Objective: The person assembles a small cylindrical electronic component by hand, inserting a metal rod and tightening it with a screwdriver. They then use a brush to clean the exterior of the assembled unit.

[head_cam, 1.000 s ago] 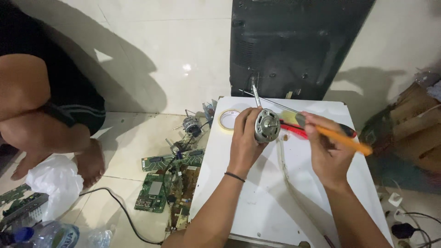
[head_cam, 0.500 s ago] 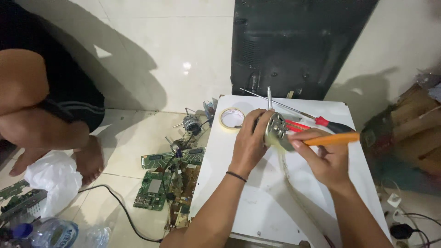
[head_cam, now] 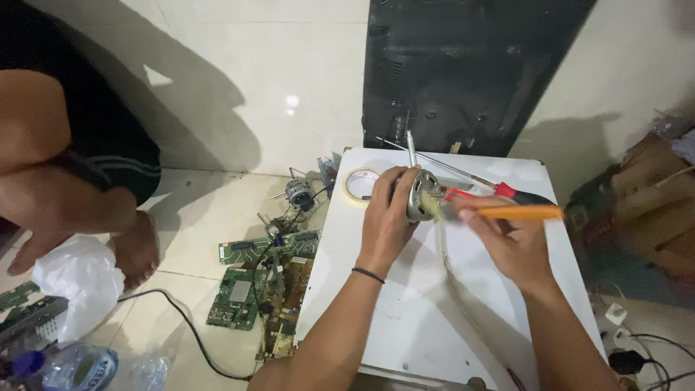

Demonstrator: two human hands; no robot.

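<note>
Now the left hand [head_cam: 387, 217] wraps around a small round metal motor [head_cam: 420, 195], holding it up above the white table [head_cam: 405, 318]; its fingers close on the motor's body, and a thin shaft [head_cam: 410, 148] sticks up from the top. The right hand [head_cam: 507, 239] pinches an orange-handled brush [head_cam: 507, 212] between thumb and fingers, its pale tip touching the motor's face. So each grip is shut on its own thing, and the two meet over the far half of the table.

Just behind the right hand, a red-and-black screwdriver [head_cam: 507, 192] lies on the table. A roll of tape [head_cam: 360, 185] sits near the table's far left corner, just beside the left hand. A dark panel [head_cam: 463, 72] leans against the wall behind the table.

On the tiled floor to the left lie green circuit boards [head_cam: 246, 289], a second small motor [head_cam: 298, 192], a black cable [head_cam: 181, 326], a white plastic bag [head_cam: 79, 282] and a plastic bottle [head_cam: 72, 366]. Another person squats there, a bare foot [head_cam: 134, 250] near the bag.
</note>
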